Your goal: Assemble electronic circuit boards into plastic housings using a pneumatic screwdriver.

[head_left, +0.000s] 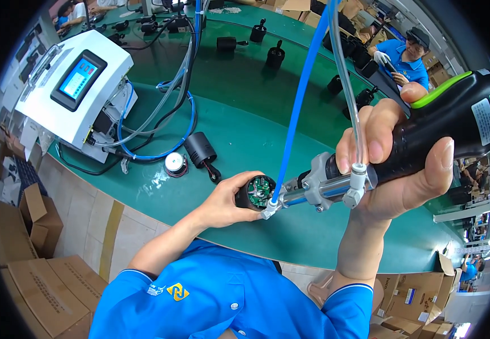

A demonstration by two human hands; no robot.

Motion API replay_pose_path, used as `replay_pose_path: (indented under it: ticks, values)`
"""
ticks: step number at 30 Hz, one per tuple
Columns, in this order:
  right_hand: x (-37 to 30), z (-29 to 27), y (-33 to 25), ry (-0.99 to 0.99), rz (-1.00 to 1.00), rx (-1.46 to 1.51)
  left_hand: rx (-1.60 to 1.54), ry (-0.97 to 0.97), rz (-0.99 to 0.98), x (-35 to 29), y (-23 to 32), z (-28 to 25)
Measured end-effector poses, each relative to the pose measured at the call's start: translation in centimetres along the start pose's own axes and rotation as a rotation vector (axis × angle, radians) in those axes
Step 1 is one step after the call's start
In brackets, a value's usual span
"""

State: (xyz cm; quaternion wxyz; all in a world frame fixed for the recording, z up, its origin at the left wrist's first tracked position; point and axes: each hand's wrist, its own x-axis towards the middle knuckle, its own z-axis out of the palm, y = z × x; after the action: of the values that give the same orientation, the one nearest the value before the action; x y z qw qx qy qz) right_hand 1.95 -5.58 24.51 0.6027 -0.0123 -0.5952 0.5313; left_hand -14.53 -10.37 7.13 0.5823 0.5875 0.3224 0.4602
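Two hands at work over the green bench [245,124] — left hand [231,198] cupped around a small black round housing [256,193], its green circuit board facing up, held just above the bench edge. Right hand [395,169] wrapped tight on a black pneumatic screwdriver [426,141] with green trigger; its metal nose touches the housing rim. Blue air hose [304,85] rises from the nose.

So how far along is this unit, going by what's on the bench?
In hand: the left hand holds a round black housing with its green circuit board exposed, and the right hand presses a black powered driver with blue hose against its rim. Left: the board is uncovered, and a black housing and a round silver part lie loose on the green bench. What is finished cannot be told.
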Motion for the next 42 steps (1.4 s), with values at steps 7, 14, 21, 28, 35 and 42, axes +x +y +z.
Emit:
replay_pose_path:
  ticks: [7,14,21,28,35,42]
  values:
    - [-0.1,0.1,0.0,0.003,0.011,-0.007,0.018,-0.009,0.007,0.1,-0.1,0.0]
    - [-0.3,0.3,0.2,0.005,0.025,0.022,0.019,-0.009,0.022,0.0,-0.1,0.1]
    - [-0.6,0.1,0.4,0.005,0.032,0.050,0.044,-0.011,0.042,0.0,0.1,0.2]
    - [-0.4,-1.9,-1.5,0.103,0.033,0.001,0.285,-0.082,0.022,3.2,0.3,0.5]
    - [-0.9,-8.2,-7.4,0.251,0.094,-0.248,1.406,-0.126,0.335,19.3,-5.0,-2.5]
    - [-3.3,-13.1,-8.1,0.261,0.204,-0.407,2.306,-0.137,0.835,40.4,-12.7,-1.0]
